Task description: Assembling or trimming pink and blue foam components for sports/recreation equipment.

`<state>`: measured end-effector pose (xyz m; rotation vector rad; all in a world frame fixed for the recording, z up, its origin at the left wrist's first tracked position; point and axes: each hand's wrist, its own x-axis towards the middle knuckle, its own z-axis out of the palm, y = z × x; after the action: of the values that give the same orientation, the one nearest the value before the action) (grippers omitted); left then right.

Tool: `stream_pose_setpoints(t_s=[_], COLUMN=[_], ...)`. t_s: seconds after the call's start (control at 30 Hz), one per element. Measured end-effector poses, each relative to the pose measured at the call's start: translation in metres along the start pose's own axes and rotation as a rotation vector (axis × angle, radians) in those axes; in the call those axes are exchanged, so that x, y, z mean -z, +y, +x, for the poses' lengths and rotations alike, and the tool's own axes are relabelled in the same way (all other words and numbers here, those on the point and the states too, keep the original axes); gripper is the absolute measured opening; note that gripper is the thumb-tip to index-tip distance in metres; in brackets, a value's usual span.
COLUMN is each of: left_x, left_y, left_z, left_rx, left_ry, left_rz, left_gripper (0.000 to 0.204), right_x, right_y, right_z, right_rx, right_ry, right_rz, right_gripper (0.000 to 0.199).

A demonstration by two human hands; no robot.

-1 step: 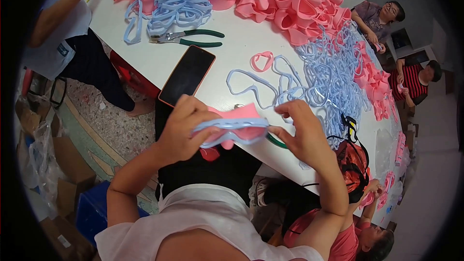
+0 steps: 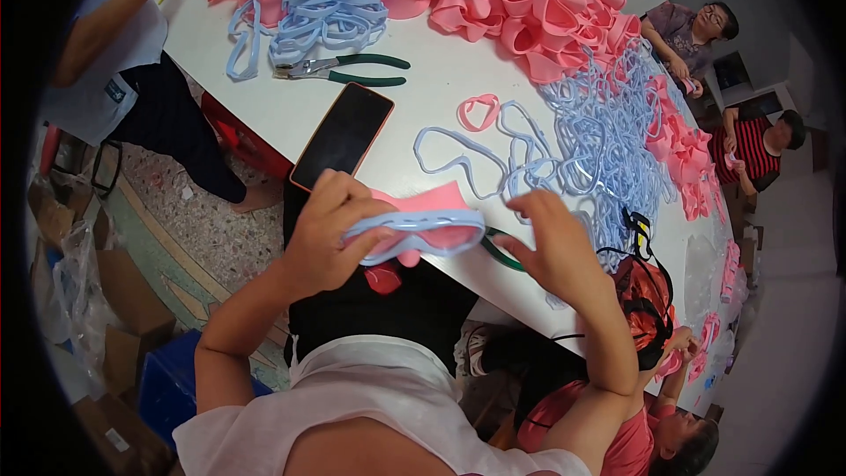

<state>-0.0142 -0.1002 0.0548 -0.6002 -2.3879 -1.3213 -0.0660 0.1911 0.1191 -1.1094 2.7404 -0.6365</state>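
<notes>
My left hand (image 2: pixel 335 234) grips the left end of a goggle-shaped piece, its thumb pressed over the front. The piece has a light blue rubbery frame (image 2: pixel 473 231) with a pink foam part (image 2: pixel 438 200) behind it, sticking out above and below. Off its right end, my right hand (image 2: pixel 557 242) hovers with thumb and fingers apart and nothing between them. Green handles of a tool (image 2: pixel 504 252) show on the table between the frame and my right hand.
Green-handled pliers (image 2: pixel 370 70) and a phone (image 2: pixel 342 137) lie on the white table (image 2: pixel 432 97). Beyond them are heaps of pink foam pieces (image 2: pixel 564 9) and blue frames (image 2: pixel 599 123). A red-and-black bag (image 2: pixel 641 300) stands at right. Several people work around the table.
My right hand has come away from the right end of the frame, its thumb and fingers wider apart. The left hand and the piece have shifted slightly left.
</notes>
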Motion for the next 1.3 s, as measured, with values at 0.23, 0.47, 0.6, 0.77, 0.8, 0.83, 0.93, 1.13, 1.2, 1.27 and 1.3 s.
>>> stream_pose_setpoints(t_s=[0.23,0.47,0.6,0.77,0.8,0.83,0.93,1.13,1.2,1.27,1.3], left_x=[0.013,0.034,0.050,0.059,0.059,0.058,0.056,0.055,0.054,0.047,0.045], left_y=[-0.006,-0.013,-0.017,-0.016,-0.015,-0.014,-0.014,-0.011,-0.012,-0.013,-0.014], left_z=[0.006,0.002,-0.001,0.003,0.005,0.007,0.011,0.013,0.015,0.016,0.017], left_rx=[-0.087,-0.159,-0.165,-0.215,-0.246,-0.248,-0.262,-0.277,-0.288,-0.294,-0.300], left_ry=[0.059,0.076,0.048,0.014,-0.002,-0.003,-0.016,-0.035,-0.042,-0.042,-0.041], left_rz=[0.013,0.075,0.116,0.112,0.105,0.104,0.069,0.034,0.012,-0.006,-0.020], left_gripper=[0.023,0.026,0.026,0.026,0.026,0.026,0.028,0.028,0.027,0.027,0.027], right_x=[-0.043,-0.046,-0.021,0.027,0.030,0.033,0.032,0.044,0.046,0.047,0.047], right_y=[0.037,0.019,0.014,-0.019,-0.025,-0.032,-0.050,-0.057,-0.048,-0.038,-0.034], right_z=[-0.010,-0.003,0.004,0.016,0.020,0.025,0.037,0.046,0.051,0.055,0.057], right_rx=[-0.278,-0.299,-0.466,-0.209,-0.096,-0.099,0.104,0.153,0.214,0.269,0.289], right_ry=[-0.453,-0.536,-0.450,-0.139,-0.112,-0.110,0.031,-0.034,-0.035,-0.038,-0.049], right_rz=[-0.375,-0.499,-0.359,0.031,-0.154,-0.155,-0.585,-0.818,-0.839,-0.864,-0.861], right_gripper=[0.049,0.038,0.032,0.042,0.049,0.049,0.033,0.016,0.014,0.012,0.011])
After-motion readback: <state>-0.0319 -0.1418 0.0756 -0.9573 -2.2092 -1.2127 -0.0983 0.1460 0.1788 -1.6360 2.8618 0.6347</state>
